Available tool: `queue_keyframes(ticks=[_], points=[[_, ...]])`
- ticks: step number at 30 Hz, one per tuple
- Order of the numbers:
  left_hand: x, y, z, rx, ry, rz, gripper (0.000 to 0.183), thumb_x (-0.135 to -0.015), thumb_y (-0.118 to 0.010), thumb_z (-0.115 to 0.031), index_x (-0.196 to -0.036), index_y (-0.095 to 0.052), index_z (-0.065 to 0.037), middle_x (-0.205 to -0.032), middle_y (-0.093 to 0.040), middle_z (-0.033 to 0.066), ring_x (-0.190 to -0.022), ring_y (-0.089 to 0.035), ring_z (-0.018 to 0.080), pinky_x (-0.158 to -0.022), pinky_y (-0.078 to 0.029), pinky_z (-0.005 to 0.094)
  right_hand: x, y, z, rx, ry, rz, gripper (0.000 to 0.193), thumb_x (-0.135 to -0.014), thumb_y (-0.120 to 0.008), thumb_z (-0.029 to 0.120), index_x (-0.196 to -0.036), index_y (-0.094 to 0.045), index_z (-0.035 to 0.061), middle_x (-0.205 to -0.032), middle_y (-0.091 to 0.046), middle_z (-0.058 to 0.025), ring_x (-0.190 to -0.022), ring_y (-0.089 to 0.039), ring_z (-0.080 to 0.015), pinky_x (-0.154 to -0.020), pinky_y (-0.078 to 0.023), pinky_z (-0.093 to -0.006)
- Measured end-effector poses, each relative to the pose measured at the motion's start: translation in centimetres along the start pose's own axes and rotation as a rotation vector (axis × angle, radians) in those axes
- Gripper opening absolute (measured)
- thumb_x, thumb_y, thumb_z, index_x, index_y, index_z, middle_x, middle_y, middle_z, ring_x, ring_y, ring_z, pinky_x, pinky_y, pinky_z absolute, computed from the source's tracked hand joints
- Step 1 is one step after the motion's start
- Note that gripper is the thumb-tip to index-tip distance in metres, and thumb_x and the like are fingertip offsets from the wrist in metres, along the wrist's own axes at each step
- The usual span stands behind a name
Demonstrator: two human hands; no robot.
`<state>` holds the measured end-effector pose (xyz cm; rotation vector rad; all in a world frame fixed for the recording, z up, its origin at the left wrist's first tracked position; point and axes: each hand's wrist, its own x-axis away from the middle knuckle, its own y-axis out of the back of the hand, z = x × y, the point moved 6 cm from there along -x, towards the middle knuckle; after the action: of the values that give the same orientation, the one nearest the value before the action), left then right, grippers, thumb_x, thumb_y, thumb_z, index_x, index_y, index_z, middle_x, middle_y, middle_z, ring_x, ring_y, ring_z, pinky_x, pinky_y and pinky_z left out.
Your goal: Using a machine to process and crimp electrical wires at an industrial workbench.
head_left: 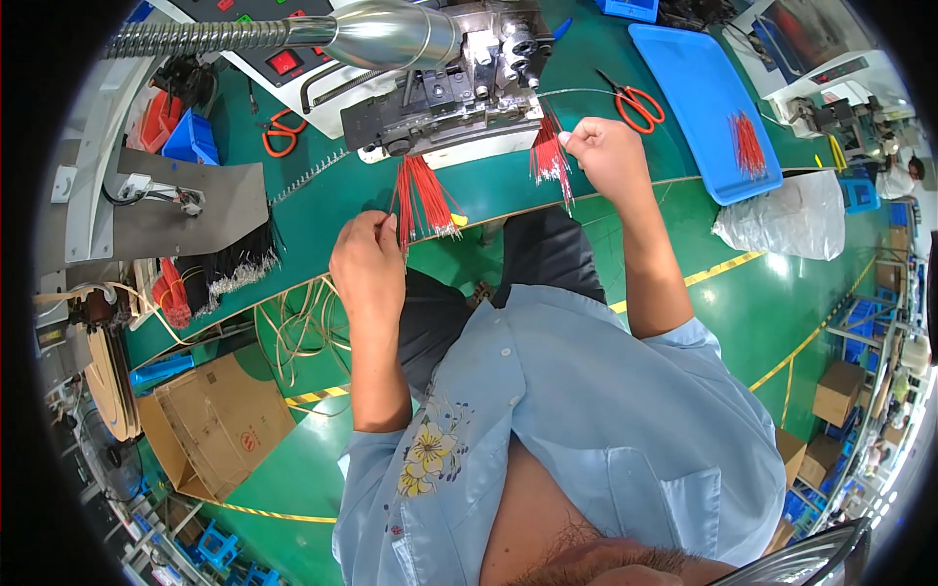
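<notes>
My left hand (pixel 369 256) is closed, thumb against fingers, at the left edge of a bundle of red wires (pixel 422 195) with pale tips. That bundle hangs over the bench edge below a metal crimping machine (pixel 449 107). What the left fingers hold, if anything, is too small to make out. My right hand (pixel 608 161) pinches what looks like a thin red wire beside a second, smaller red wire bundle (pixel 549 161) at the machine's right end. A strip of metal terminals (pixel 308 178) runs into the machine from the left.
Orange-handled scissors (pixel 640 107) lie right of the machine, another orange-handled tool (pixel 283 135) left of it. A blue tray (pixel 699 107) holds more red wires (pixel 747 146). Black wires (pixel 239 259) lie at bench left. A flexible metal lamp (pixel 391 37) overhangs; a cardboard box (pixel 220 420) stands below.
</notes>
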<state>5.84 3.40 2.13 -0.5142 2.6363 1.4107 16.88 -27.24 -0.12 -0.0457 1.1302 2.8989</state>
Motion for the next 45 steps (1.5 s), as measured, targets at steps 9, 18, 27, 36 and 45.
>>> queue_keyframes(ticks=[9,18,27,36,45], points=[[3.7,1.4,0.9,0.372,0.237,-0.033,0.016,-0.092,-0.066,-0.013,-0.09,-0.065,0.002,-0.071,-0.06,0.0061,-0.061,-0.054,0.0126,-0.059,-0.044,0.0275,5.8,1.5,1.7,-0.477,-0.088,-0.077,0.018,-0.087,-0.069,0.015,-0.078,-0.066,0.0007,-0.063,-0.056,0.0013,-0.058,-0.048,-0.0041,-0.053,-0.037,-0.0225],[5.1,-5.6,-5.2,1.487,0.434,0.223,0.018,-0.096,-0.064,-0.015,-0.096,-0.065,0.002,-0.083,-0.063,0.0046,-0.072,-0.056,0.0105,-0.066,-0.047,0.0249,12.6,-4.7,7.4,-0.937,-0.027,0.14,0.014,-0.094,-0.066,0.013,-0.09,-0.065,0.0004,-0.07,-0.058,0.0015,-0.054,-0.043,-0.0006,-0.047,-0.032,-0.018],[4.4,-6.6,-6.5,1.536,0.441,0.233,0.019,-0.094,-0.067,-0.017,-0.099,-0.067,0.002,-0.09,-0.066,0.0039,-0.08,-0.058,0.0087,-0.075,-0.047,0.0241,12.4,-5.8,6.2,-0.79,0.002,0.1,0.016,-0.093,-0.067,0.015,-0.09,-0.065,-0.0007,-0.071,-0.058,0.0017,-0.057,-0.043,-0.001,-0.048,-0.033,-0.0183],[4.5,-6.4,-6.5,1.331,0.292,0.336,0.019,-0.095,-0.065,-0.016,-0.098,-0.066,0.003,-0.087,-0.064,0.0017,-0.078,-0.055,0.0065,-0.071,-0.046,0.0218,9.8,-2.1,7.1,-0.768,0.028,0.04,0.014,-0.089,-0.072,0.013,-0.09,-0.07,-0.001,-0.07,-0.063,0.0004,-0.062,-0.051,-0.0023,-0.054,-0.041,-0.0189],[4.8,-5.6,-7.2,1.275,0.235,0.405,0.016,-0.095,-0.063,-0.014,-0.094,-0.064,0.001,-0.083,-0.061,0.0009,-0.075,-0.052,0.0062,-0.068,-0.042,0.0208,8.6,-2.3,7.6,-0.744,0.005,0.154,0.017,-0.089,-0.072,0.017,-0.087,-0.071,0.0001,-0.064,-0.062,0.0007,-0.053,-0.05,-0.0023,-0.046,-0.036,-0.02]])
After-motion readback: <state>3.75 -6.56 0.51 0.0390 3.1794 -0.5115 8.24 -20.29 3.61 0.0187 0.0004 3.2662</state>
